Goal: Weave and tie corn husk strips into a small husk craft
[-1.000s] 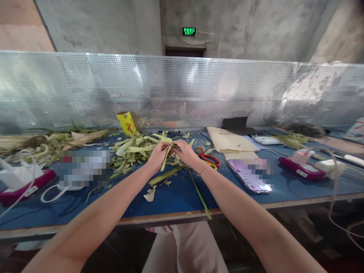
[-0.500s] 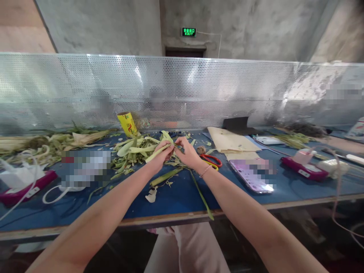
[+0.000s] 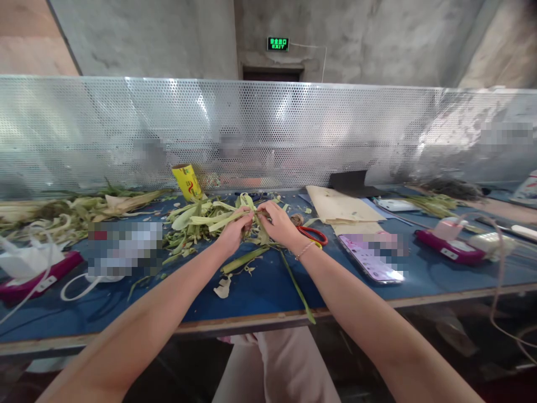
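Two bare hands meet above the table's middle, forearms angling in from both sides. The left hand [image 3: 237, 229] pinches pale green leaf strips [image 3: 229, 217], fingers nearly closed; the right hand [image 3: 277, 224], fingers curled, grips the same strips, just beside it. A leaf pile [image 3: 184, 224] lies to their left, red-handled scissors [image 3: 314, 235] to the right. Behind the pile, a yellow tube [image 3: 187, 182] leans; its contents cannot be told. A lit phone [image 3: 369, 258] rests on the blue table [image 3: 251, 296]. Beyond stand a perforated metal screen [image 3: 293, 134] and concrete wall [image 3: 159, 39].
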Motion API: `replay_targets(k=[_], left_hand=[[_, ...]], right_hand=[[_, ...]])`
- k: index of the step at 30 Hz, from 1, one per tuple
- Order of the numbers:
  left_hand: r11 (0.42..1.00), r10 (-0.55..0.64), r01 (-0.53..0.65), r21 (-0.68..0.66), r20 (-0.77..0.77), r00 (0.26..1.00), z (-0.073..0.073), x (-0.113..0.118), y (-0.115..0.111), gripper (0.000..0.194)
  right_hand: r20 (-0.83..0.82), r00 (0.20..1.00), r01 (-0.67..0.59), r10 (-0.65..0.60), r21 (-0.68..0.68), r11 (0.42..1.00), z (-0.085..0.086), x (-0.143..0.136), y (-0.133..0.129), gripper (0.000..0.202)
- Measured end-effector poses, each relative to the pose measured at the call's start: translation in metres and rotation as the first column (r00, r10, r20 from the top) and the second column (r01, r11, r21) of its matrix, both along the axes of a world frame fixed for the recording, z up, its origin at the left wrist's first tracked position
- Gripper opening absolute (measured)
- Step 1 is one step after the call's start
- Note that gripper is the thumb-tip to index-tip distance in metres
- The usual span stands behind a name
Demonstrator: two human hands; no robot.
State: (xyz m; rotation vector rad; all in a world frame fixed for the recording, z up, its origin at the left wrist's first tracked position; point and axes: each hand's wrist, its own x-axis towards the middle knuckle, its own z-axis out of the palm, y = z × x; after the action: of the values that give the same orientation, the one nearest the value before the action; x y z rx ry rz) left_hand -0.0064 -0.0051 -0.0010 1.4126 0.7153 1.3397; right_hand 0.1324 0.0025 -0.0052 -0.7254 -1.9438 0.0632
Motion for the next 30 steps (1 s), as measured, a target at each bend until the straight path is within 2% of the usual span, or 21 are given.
replay_targets(k=[2,4,7,9,13,18,20,23,26,30], left_hand=[[0.996,0.084,-0.080,0.050,-0.090,0.992,0.000,-0.001,0.002,0.019],[0.969,0.235,-0.213,0.123,-0.213,0.948,0.000,-0.002,0.004,0.023],[0.862,0.498,-0.422,0.281,-0.318,0.806,0.003,-0.004,0.003,0.027],[0.794,0.596,-0.469,0.388,-0.341,0.727,0.007,-0.005,-0.002,0.026],[0.842,0.523,-0.349,0.412,-0.458,0.719,0.012,-0.002,-0.012,0.028],[0.858,0.480,-0.323,0.399,-0.399,0.781,0.010,0.002,-0.012,0.021],[0.888,0.425,-0.305,0.346,-0.357,0.832,0.009,0.004,-0.011,0.018],[0.959,0.268,-0.231,0.166,-0.261,0.927,0.009,0.006,-0.011,0.016],[0.989,0.151,-0.149,0.020,-0.167,0.974,0.010,0.006,-0.009,0.017],[0.995,0.103,-0.102,0.012,-0.127,0.987,0.010,0.001,-0.004,0.018]], right_hand=[[0.009,0.999,0.043,-0.043,0.055,0.998,0.001,0.001,0.000,0.010],[0.002,0.996,0.094,-0.094,0.093,0.991,0.003,0.002,0.000,0.010],[0.015,0.983,0.177,-0.181,0.155,0.972,0.005,0.003,-0.001,0.012],[0.055,0.971,0.219,-0.234,0.207,0.954,0.006,0.004,-0.002,0.014],[0.141,0.941,0.256,-0.308,0.299,0.919,0.005,0.004,-0.005,0.017],[0.212,0.909,0.272,-0.360,0.354,0.895,0.004,0.003,-0.004,0.023],[0.221,0.913,0.253,-0.344,0.354,0.900,0.004,0.003,-0.003,0.024],[0.216,0.931,0.213,-0.294,0.332,0.919,0.004,0.003,-0.003,0.024],[0.193,0.944,0.200,-0.266,0.305,0.931,0.005,0.002,-0.004,0.024],[0.181,0.944,0.221,-0.275,0.269,0.937,0.008,0.003,-0.006,0.025]])
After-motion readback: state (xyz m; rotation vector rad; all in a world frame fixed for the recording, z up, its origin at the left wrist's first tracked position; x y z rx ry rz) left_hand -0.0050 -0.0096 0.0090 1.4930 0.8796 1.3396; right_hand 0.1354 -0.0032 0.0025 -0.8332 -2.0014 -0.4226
